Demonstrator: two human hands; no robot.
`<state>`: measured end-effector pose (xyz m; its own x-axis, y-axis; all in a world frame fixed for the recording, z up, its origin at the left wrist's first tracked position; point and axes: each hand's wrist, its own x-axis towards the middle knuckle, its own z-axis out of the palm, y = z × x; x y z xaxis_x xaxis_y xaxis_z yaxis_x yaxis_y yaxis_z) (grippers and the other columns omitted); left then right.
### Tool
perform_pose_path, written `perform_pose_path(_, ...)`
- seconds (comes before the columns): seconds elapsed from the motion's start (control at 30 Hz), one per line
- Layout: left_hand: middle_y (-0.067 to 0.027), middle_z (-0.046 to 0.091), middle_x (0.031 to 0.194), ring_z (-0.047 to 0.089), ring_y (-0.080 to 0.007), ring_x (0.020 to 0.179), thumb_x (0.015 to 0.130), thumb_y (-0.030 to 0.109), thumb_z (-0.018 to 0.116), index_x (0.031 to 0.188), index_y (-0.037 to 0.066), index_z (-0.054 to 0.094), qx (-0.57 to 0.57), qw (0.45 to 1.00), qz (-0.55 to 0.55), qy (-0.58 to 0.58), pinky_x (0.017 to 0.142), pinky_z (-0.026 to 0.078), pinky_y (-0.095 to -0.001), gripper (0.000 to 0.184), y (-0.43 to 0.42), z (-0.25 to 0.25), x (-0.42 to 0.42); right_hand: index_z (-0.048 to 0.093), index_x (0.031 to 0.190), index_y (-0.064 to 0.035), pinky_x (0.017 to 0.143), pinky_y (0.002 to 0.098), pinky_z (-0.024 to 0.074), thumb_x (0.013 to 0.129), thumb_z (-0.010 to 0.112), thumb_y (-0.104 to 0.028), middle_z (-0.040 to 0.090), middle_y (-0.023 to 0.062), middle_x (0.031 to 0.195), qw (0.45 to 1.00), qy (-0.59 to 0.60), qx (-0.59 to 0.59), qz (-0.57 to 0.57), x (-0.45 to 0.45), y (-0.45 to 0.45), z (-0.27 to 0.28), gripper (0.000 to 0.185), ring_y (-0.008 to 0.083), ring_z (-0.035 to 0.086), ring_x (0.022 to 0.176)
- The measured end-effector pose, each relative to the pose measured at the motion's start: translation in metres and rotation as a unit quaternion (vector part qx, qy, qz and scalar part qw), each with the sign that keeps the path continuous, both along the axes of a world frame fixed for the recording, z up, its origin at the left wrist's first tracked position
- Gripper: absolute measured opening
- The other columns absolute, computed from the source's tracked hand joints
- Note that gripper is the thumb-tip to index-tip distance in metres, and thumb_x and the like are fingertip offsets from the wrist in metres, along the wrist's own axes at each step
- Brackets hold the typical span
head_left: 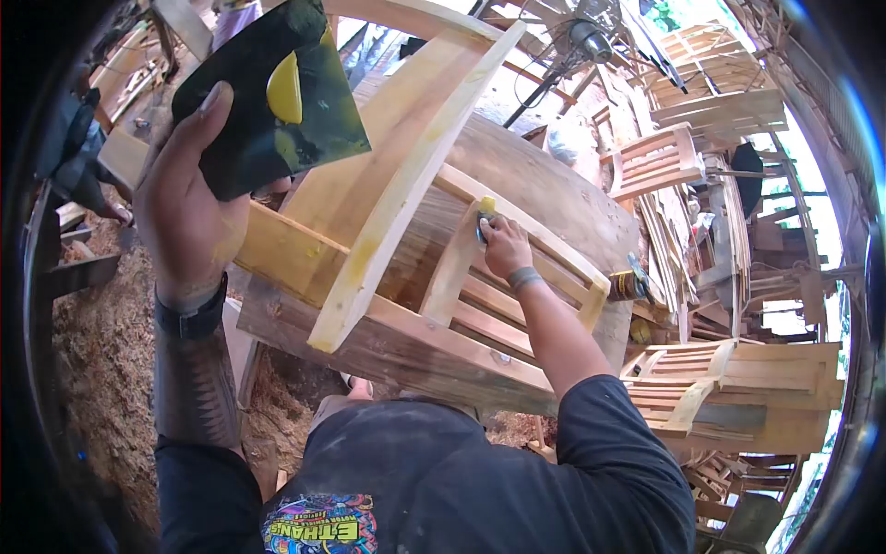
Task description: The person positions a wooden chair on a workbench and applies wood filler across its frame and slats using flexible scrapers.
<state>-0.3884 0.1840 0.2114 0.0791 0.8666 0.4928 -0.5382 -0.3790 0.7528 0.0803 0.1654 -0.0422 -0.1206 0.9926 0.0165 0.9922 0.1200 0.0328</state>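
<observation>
The slatted wooden frame (461,344) is lying before you, your right hand (508,247) gripping a small scraper (482,224) at its far rail, seemingly spreading yellow putty (487,202) and needing flat pressure, while left of the frame your left hand (189,212) is clasping a dark plate (231,92).

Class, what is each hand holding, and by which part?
The left hand holds a dark board by its left edge, thumb on the face. The right hand holds a small tool by the end away from its yellow tip.
</observation>
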Motion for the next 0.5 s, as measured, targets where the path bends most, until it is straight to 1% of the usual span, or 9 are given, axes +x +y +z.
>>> perform_pose_path(0.03, -0.0186, 0.066, 0.126, 0.072, -0.0283, 0.102, 0.102, 0.003, 0.060, 0.132, -0.001, 0.065, 0.020, 0.995, 0.072, 0.058, 0.076, 0.063, -0.0426, 0.031, 0.001, -0.003, 0.002, 0.071, 0.126, -0.0141, 0.099, 0.0483, 0.0508, 0.091, 0.057, -0.012, 0.067, 0.0116, 0.123, 1.000, 0.003, -0.028, 0.003, 0.003, 0.001, 0.010, 0.039, 0.0363, 0.062, 0.114)
perform_pose_path(0.07, -0.0191, 0.069, 0.122, 0.073, -0.0277, 0.099, 0.104, 0.010, 0.058, 0.131, -0.003, 0.065, 0.041, 0.981, 0.149, 0.116, 0.074, 0.062, -0.0426, 0.031, 0.001, -0.006, 0.003, 0.072, 0.124, -0.0143, 0.099, 0.0483, 0.0510, 0.091, 0.056, -0.013, 0.069, 0.0125, 0.122, 0.999, 0.035, -0.034, -0.016, 0.010, 0.008, 0.015, 0.037, 0.0367, 0.063, 0.114)
perform_pose_path(0.13, -0.0203, 0.071, 0.119, 0.074, -0.0275, 0.096, 0.106, 0.016, 0.056, 0.130, -0.005, 0.065, 0.078, 0.937, 0.254, 0.225, 0.072, 0.061, -0.0426, 0.033, 0.000, -0.009, 0.000, 0.074, 0.120, -0.0146, 0.100, 0.0483, 0.0513, 0.093, 0.055, -0.014, 0.071, 0.0144, 0.120, 0.992, 0.105, -0.048, -0.049, 0.025, 0.033, 0.021, 0.033, 0.0375, 0.065, 0.113)
perform_pose_path(0.17, -0.0209, 0.070, 0.120, 0.074, -0.0278, 0.097, 0.106, 0.015, 0.056, 0.130, -0.006, 0.065, 0.097, 0.915, 0.279, 0.276, 0.072, 0.061, -0.0425, 0.034, 0.001, -0.011, -0.005, 0.074, 0.120, -0.0143, 0.101, 0.0478, 0.0512, 0.094, 0.055, -0.015, 0.071, 0.0152, 0.122, 0.992, 0.102, -0.049, -0.053, 0.030, 0.042, 0.019, 0.032, 0.0377, 0.065, 0.115)
perform_pose_path(0.23, -0.0215, 0.070, 0.122, 0.074, -0.0285, 0.099, 0.106, 0.015, 0.056, 0.130, -0.008, 0.064, 0.081, 0.929, 0.262, 0.247, 0.073, 0.061, -0.0422, 0.034, 0.001, -0.008, -0.001, 0.073, 0.120, -0.0137, 0.102, 0.0467, 0.0510, 0.095, 0.054, -0.017, 0.070, 0.0169, 0.125, 0.992, 0.098, -0.048, -0.059, 0.034, 0.064, 0.022, 0.032, 0.0381, 0.065, 0.117)
perform_pose_path(0.27, -0.0216, 0.070, 0.123, 0.074, -0.0289, 0.100, 0.106, 0.015, 0.056, 0.130, -0.008, 0.064, 0.043, 0.961, 0.217, 0.168, 0.073, 0.061, -0.0419, 0.035, 0.000, -0.004, 0.006, 0.073, 0.121, -0.0142, 0.102, 0.0461, 0.0516, 0.095, 0.055, -0.017, 0.069, 0.0171, 0.129, 0.985, 0.077, -0.129, -0.085, 0.033, 0.074, 0.025, 0.032, 0.0373, 0.066, 0.117)
perform_pose_path(0.37, -0.0214, 0.068, 0.127, 0.073, -0.0310, 0.103, 0.102, 0.008, 0.060, 0.131, -0.008, 0.063, -0.024, 0.987, 0.135, 0.081, 0.073, 0.063, -0.0411, 0.033, -0.005, -0.001, 0.004, 0.073, 0.122, -0.0126, 0.101, 0.0459, 0.0522, 0.093, 0.054, -0.013, 0.070, 0.0162, 0.126, 0.986, 0.114, -0.099, -0.067, 0.019, 0.071, 0.028, 0.035, 0.0371, 0.066, 0.116)
perform_pose_path(0.4, -0.0215, 0.066, 0.127, 0.073, -0.0323, 0.102, 0.097, -0.001, 0.064, 0.131, -0.007, 0.064, -0.008, 0.984, 0.148, 0.099, 0.070, 0.065, -0.0411, 0.035, -0.005, -0.003, 0.003, 0.073, 0.123, -0.0121, 0.101, 0.0459, 0.0523, 0.093, 0.054, -0.012, 0.070, 0.0162, 0.125, 0.989, 0.115, -0.086, -0.046, 0.014, 0.064, 0.023, 0.036, 0.0369, 0.066, 0.116)
perform_pose_path(0.5, -0.0220, 0.064, 0.124, 0.073, -0.0331, 0.098, 0.098, -0.005, 0.062, 0.134, -0.004, 0.064, 0.009, 0.973, 0.203, 0.111, 0.066, 0.066, -0.0412, 0.036, -0.002, -0.004, 0.011, 0.073, 0.122, -0.0108, 0.100, 0.0461, 0.0527, 0.091, 0.052, -0.009, 0.071, 0.0165, 0.122, 0.991, 0.116, -0.060, 0.009, 0.004, 0.030, 0.015, 0.037, 0.0367, 0.066, 0.115)
